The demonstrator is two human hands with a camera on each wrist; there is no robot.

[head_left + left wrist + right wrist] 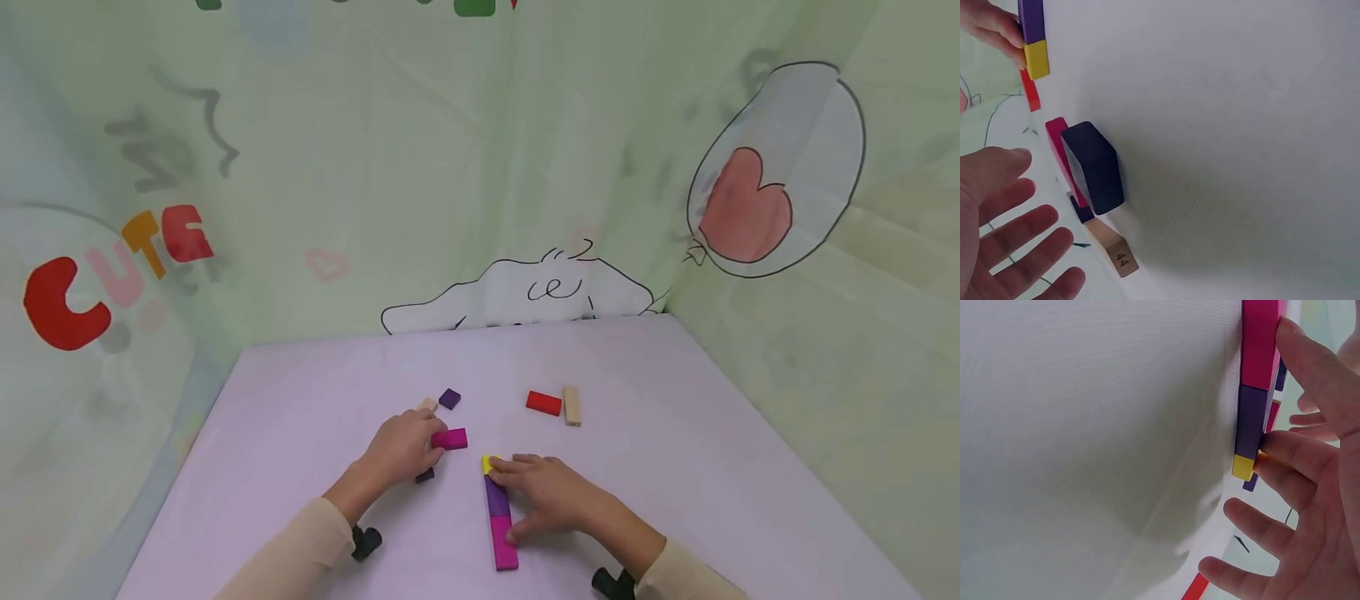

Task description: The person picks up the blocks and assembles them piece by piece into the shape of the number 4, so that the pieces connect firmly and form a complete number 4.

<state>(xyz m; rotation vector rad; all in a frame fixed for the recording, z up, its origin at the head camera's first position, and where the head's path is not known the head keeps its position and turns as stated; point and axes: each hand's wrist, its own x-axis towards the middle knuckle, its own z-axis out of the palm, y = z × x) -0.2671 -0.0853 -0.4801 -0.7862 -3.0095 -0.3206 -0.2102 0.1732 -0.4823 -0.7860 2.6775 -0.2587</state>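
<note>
A pink block point(504, 548), a purple block point(497, 498) and a yellow block point(487, 463) lie end to end in a row. My right hand point(558, 493) rests along the row's right side, thumb at the pink block and fingertips where purple meets yellow. Fingers spread, my left hand point(401, 448) hovers by a loose magenta block point(454, 438) and overlaps it in the head view. In the left wrist view nothing lies between those fingers. A dark block point(1100, 172) is close by, and so is a plain wooden block point(1121, 256) marked 44.
Farther back on the table point(337, 375) lie a small dark purple block point(450, 399), a red block point(543, 403) and another plain wooden block point(572, 406). A printed cloth point(360, 192) hangs behind and along both sides.
</note>
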